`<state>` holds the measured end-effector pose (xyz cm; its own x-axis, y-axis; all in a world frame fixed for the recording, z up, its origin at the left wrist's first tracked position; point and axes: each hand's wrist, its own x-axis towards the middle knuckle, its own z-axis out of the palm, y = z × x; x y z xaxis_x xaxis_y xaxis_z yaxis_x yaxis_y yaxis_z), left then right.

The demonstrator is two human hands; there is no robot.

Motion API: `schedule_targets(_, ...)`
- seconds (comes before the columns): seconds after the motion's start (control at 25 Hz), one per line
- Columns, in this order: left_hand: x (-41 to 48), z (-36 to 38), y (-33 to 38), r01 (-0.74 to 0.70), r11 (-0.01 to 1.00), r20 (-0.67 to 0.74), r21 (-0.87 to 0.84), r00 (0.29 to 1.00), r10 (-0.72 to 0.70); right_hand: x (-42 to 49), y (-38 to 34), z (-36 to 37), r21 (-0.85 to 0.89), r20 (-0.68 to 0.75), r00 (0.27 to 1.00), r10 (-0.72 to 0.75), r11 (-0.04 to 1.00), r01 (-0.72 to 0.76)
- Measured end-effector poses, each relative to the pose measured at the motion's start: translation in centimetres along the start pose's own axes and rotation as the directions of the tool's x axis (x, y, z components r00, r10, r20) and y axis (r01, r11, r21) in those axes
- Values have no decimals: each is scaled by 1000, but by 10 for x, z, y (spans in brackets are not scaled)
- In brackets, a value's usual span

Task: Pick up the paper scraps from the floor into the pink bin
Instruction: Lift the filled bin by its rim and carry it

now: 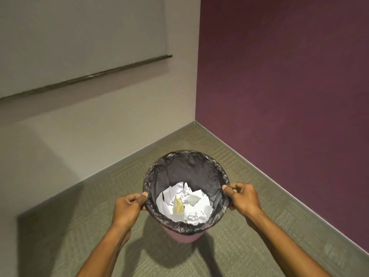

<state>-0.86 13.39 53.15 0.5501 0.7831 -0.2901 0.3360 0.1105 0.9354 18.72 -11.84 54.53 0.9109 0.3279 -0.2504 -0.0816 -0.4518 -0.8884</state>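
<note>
From the head camera I look down into a corner of the room. The pink bin (184, 235) is directly below me, and I see only a narrow part of its pink wall under the rim, because a black bag liner (191, 170) covers the inside and folds over the edge. The paper scraps (184, 203) lie at the bottom of the bin in a loose heap, mostly white, with one yellowish piece among them.

My left hand (127, 206) holds the rim on the left side, the thumb pressed on top of the liner and the fingers curled below it, so this grip is closed on the bin. My right hand (242, 197) does the same on the opposite side of the rim, thumb over the edge and fingers under (both forearms come in from the bottom of the view).

I cannot tell if the bin stands on the carpet floor (249, 196) or is lifted a little; a dark shadow lies under it. The beige wall (99, 120) is on the left and the purple wall (289, 76) on the right, and they meet behind the bin.
</note>
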Motion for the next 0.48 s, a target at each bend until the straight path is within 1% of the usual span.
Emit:
schedule_targets(0.12, -33, -13, 70, -23, 999, -20, -28, 1000, 23, -22, -57, -34, 41, 4, 1000, -24, 999, 24)
schedule_targets(0.28, -67, -25, 154, -77, 995, -16, -59, 997, 76, -45, -123, -75, 72, 26, 995, -98, 993, 96)
schedule_targets(0.48, -93, -33, 230, -137, 987, -39, -81, 990, 135, -63, -179, -111, 94, 46, 982, -182, 980, 177)
